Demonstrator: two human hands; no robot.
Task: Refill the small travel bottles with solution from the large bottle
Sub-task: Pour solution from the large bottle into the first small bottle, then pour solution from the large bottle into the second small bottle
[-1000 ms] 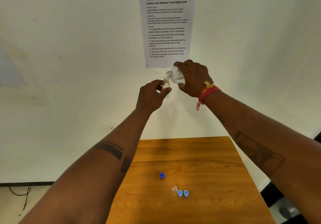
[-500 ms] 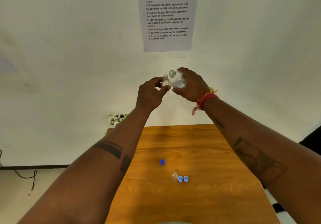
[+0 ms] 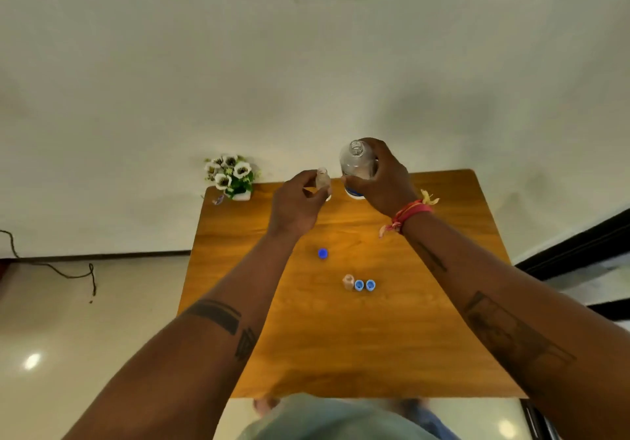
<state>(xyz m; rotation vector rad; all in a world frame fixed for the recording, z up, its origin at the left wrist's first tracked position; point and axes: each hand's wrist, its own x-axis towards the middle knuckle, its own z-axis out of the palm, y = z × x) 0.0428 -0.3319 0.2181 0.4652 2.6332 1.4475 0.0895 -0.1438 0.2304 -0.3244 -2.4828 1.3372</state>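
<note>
My left hand (image 3: 296, 206) pinches a small clear travel bottle (image 3: 323, 180), held upright and uncapped above the far part of the wooden table (image 3: 341, 344). Just to its right, my right hand (image 3: 385, 180) grips the large clear bottle (image 3: 356, 165), now nearly upright with its open neck pointing up. A second small travel bottle (image 3: 348, 282) stands uncapped near the table's middle, with two blue caps (image 3: 364, 284) right beside it. A third blue cap (image 3: 323, 253) lies alone farther back.
A small white pot of white flowers (image 3: 231, 177) stands at the table's far left corner, against the wall. A dark cable (image 3: 68, 274) trails on the floor to the left. My own body is at the table's near edge.
Both hands have come down from in front of the wall sheet to just above the table. The large bottle has swung from tilted over the small one to nearly upright. My view has tipped downward.
</note>
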